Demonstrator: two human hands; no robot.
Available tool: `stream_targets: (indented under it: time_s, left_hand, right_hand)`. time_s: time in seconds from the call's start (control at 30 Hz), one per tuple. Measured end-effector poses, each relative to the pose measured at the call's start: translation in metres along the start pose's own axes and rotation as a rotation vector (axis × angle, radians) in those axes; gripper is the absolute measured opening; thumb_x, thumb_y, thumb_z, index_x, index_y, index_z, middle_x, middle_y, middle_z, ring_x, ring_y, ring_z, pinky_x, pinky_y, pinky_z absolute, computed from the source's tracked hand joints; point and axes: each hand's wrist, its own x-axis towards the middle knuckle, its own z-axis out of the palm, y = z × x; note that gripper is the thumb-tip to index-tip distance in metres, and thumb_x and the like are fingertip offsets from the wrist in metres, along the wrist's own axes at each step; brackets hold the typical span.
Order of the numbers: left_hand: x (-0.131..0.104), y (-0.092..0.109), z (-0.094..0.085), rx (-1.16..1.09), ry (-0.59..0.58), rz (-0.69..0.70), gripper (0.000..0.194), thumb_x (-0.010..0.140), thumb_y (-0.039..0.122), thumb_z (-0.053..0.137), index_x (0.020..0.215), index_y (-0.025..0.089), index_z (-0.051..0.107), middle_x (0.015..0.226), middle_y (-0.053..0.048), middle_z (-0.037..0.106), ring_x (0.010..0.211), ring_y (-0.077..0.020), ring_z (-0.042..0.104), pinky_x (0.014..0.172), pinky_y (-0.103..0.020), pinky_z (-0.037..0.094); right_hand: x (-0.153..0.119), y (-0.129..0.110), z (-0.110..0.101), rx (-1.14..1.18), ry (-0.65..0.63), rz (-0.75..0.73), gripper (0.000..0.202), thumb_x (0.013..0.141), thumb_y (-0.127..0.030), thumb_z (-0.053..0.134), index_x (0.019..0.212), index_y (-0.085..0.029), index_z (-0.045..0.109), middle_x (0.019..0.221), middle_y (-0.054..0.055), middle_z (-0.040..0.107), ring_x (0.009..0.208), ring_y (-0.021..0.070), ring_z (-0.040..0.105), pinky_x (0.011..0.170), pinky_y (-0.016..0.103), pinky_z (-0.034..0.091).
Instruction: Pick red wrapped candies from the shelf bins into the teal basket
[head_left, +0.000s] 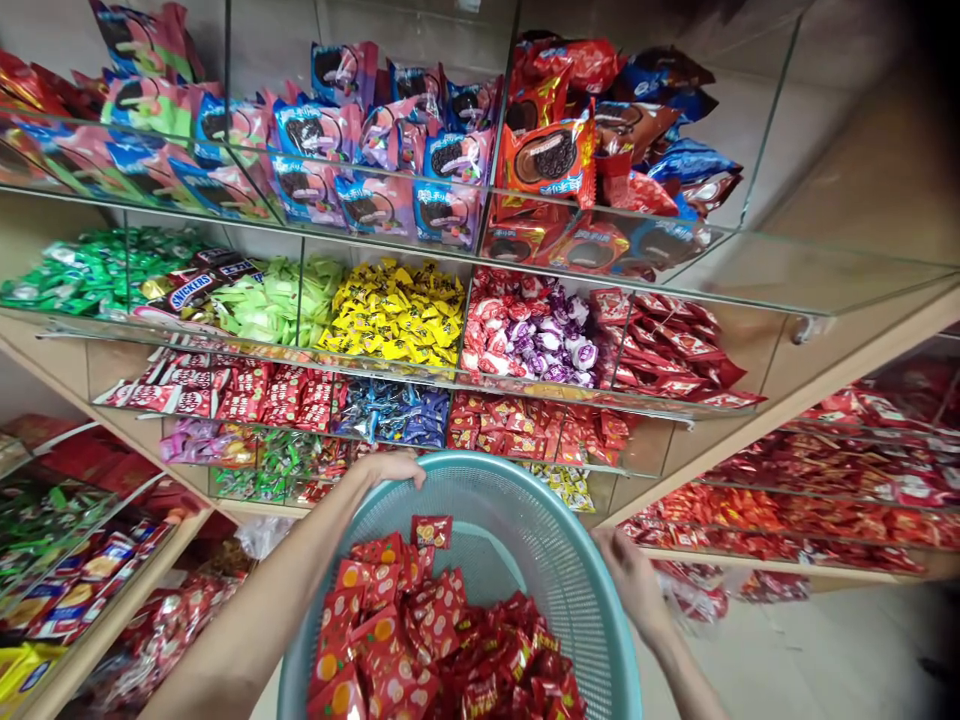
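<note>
A teal plastic basket (577, 545) with slotted walls is held before me, its mouth facing up toward my view. Red candy packets with orange pictures (367, 620) fill its left part, and glossy darker red packets (517, 660) lie at the lower right. One small red packet (432, 531) rests apart near the far wall. My left hand (391, 470) is closed over the far-left rim. On the right side, my right hand (628, 568) grips the rim, with its fingertips partly hidden.
Glass-fronted shelves (390, 370) rise ahead, close beyond the basket. They hold yellow-wrapped sweets (397, 315), purple-and-white sweets (559, 335) and cookie packs (551, 155). More shelving (82, 620) stands at left, and red packets (847, 460) line the right. Pale floor (847, 640) shows lower right.
</note>
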Motion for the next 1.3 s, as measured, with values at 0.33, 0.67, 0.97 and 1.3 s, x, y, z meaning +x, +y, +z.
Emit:
stream_targets:
  time_s: [0.33,0.67,0.97,1.3]
  left_hand:
    - [-0.002,0.001,0.001,-0.036,-0.005,0.007,0.032,0.048,0.029,0.058,0.076,0.014,0.051,0.085,-0.006,0.062,0.068,-0.0181,0.059,0.048,-0.022,0.046]
    - [0.006,-0.009,0.001,-0.058,0.000,0.006,0.024,0.049,0.029,0.059,0.066,0.013,0.055,0.075,-0.004,0.062,0.064,-0.0173,0.058,0.048,-0.022,0.045]
    - [0.004,-0.004,0.000,-0.027,-0.018,0.033,0.018,0.050,0.029,0.058,0.060,0.014,0.059,0.067,-0.003,0.064,0.057,-0.0161,0.057,0.044,-0.022,0.044]
    - [0.005,-0.001,-0.002,0.045,0.008,0.059,0.020,0.049,0.032,0.058,0.058,0.014,0.055,0.065,-0.001,0.060,0.053,-0.0135,0.052,0.042,-0.021,0.038]
  right_hand:
    - [0.123,-0.091,0.039,-0.718,-0.318,-0.380,0.029,0.079,-0.015,0.042,0.107,-0.020,0.048,0.108,0.007,0.050,0.094,0.0164,0.050,0.074,0.024,0.037]
    - [0.131,-0.081,0.050,-0.888,-0.357,-0.319,0.019,0.079,-0.020,0.044,0.097,-0.018,0.050,0.100,0.008,0.053,0.087,0.0173,0.052,0.063,0.023,0.033]
    - [0.086,-0.096,0.015,-0.235,-0.206,-0.311,0.020,0.078,-0.035,0.049,0.089,-0.019,0.049,0.084,0.003,0.053,0.058,0.0109,0.048,0.051,0.022,0.034]
    - [0.017,-0.109,0.074,0.932,-0.714,0.294,0.028,0.070,-0.033,0.059,0.093,-0.019,0.049,0.097,0.004,0.058,0.089,0.0167,0.058,0.084,0.034,0.043]
